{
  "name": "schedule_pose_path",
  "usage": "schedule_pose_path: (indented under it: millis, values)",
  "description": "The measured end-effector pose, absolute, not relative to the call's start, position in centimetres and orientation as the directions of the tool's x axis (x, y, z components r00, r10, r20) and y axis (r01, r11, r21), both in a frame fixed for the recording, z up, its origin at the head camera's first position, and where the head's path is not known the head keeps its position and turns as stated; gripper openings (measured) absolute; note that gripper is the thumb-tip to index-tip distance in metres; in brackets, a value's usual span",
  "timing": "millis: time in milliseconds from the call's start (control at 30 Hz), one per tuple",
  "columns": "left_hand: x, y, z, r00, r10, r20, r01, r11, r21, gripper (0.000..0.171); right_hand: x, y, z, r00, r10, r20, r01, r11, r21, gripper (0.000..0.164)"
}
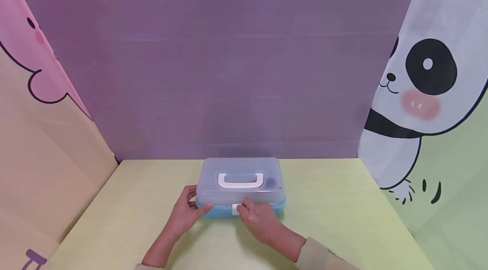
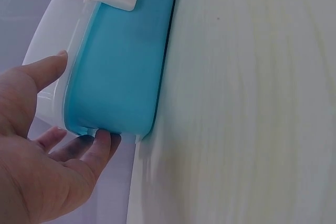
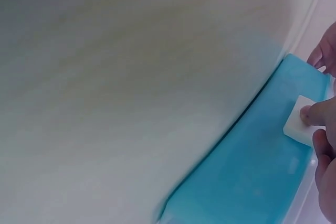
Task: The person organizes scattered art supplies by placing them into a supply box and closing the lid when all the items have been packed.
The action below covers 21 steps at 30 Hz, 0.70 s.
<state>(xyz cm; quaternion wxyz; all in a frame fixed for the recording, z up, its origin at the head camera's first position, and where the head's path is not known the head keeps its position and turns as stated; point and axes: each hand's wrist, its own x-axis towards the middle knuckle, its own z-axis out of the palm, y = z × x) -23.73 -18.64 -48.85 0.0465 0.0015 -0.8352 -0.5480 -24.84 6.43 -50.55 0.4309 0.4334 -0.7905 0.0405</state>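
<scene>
A plastic storage box (image 1: pixel 240 164) with a translucent lid, a blue base (image 2: pixel 118 72) and a white carry handle (image 1: pixel 241 185) stands on the table, its lid down. At its left end, my left hand (image 1: pixel 184 215) holds the corner, thumb along the lid's front edge and fingertips against the end of the base. My right hand (image 1: pixel 262 222) grips the white latch (image 1: pixel 235 209) at the middle of the front. In the right wrist view the thumb presses on the latch (image 3: pixel 295 124), with the other fingers bent by the lid. The box's contents show only as faint coloured blurs.
The pale yellow-green table (image 1: pixel 328 202) reaches back to a purple wall panel (image 1: pixel 244 71). A panel with a pink cartoon figure (image 1: pixel 45 84) flanks the left side, and one with a panda drawing (image 1: pixel 450 105) the right.
</scene>
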Motion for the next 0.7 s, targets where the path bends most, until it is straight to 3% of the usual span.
schedule_pose_path:
  millis: [200, 300, 700]
  values:
    - [-23.75, -18.66, -49.06, -0.995, -0.057, 0.085, 0.056, 0.388, 0.920, 0.068, -24.80, 6.46, -50.27, -0.251, -0.638, 0.728, -0.726, 0.622, 0.294, 0.003]
    - [-23.75, -18.57, -49.06, -0.994, -0.060, 0.088, 0.059, 0.376, 0.925, 0.067, -24.86, 6.61, -49.92, -0.250, -0.637, 0.729, -0.735, 0.616, 0.285, 0.013]
    - [-23.69, -18.66, -49.10, -0.993, -0.078, 0.087, 0.053, 0.365, 0.929, 0.066, -25.17, 6.91, -50.06, -0.267, -0.640, 0.721, -0.778, 0.584, 0.231, 0.017]
